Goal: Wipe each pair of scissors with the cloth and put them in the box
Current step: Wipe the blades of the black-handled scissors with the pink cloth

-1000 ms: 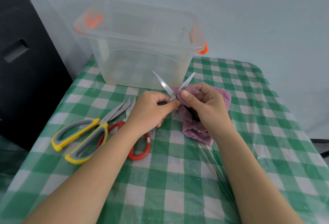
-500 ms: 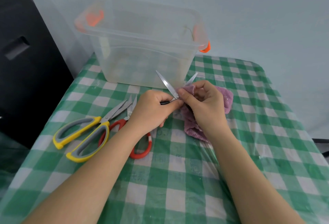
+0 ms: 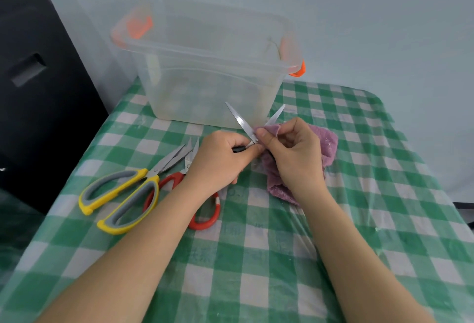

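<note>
Left hand (image 3: 220,161) curled round the black handle of small scissors (image 3: 243,127), blades spread wide in a V, tips up toward the box (image 3: 205,66). Handle mostly hidden in the fist. Right hand (image 3: 295,153) pinches the purple cloth (image 3: 325,143) between thumb and fingers (image 3: 264,135), pressed on the right blade just by the pivot; the rest of the cloth hangs under the hand and lies on the desk (image 3: 256,258).

Scissors held just in front of the box's front wall, above the desk, not in the box. Box is clear plastic, lid off, orange latches at both ends, at the far edge of the desk against the wall. Contents hard to tell through the cloudy plastic.

Yellow scissors (image 3: 123,194) with grey grips lie in front of the box toward its left end, blades shut, pointing at the left hand. Red scissors (image 3: 205,215) lie just beside the yellow ones, partly under the left wrist, blades near the yellow pair's blades. Both flat on the desk, on its green-and-white check cover. Dark cabinet (image 3: 38,92) stands left of the box, off the desk.
</note>
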